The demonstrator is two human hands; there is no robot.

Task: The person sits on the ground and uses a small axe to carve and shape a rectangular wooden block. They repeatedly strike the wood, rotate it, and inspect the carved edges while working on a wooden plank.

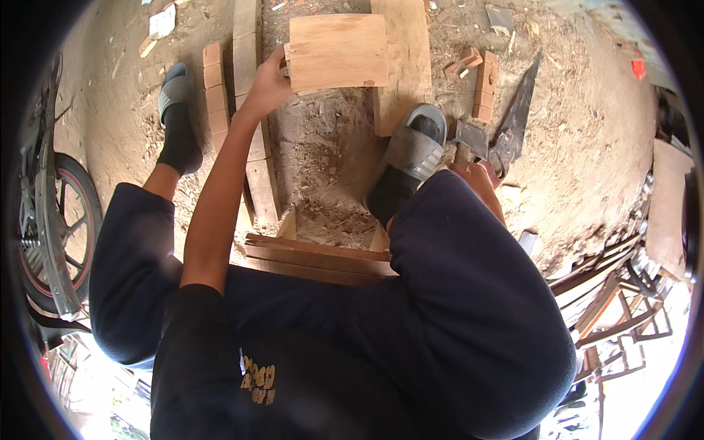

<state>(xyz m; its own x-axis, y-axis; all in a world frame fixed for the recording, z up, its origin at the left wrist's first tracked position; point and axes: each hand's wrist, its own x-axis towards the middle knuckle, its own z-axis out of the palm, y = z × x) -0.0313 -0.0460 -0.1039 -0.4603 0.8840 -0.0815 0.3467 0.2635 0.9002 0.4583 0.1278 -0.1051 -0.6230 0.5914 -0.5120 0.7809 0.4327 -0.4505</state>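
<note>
My left hand (270, 86), arm stretched forward, grips the left edge of a rectangular light-brown wooden board (337, 50). Its fingers go partly behind the wood, and the board is held up over the ground, overlapping a long plank (402, 95). Beside my right knee, my right hand (478, 177) is closed around the wooden handle of a short tool with a flat grey metal head (471, 136); the knee partly hides this hand. Right beside it lies a handsaw (519, 110), its dark blade pointing away and its handle close to my fingers.
Long timber beams (258, 165) and a row of small wooden blocks (215, 95) lie left. More blocks (485, 86) are at right. I sit on a low wooden seat (315, 257). A motorbike wheel (70, 220) stands far left, scrap wood (612, 308) lower right.
</note>
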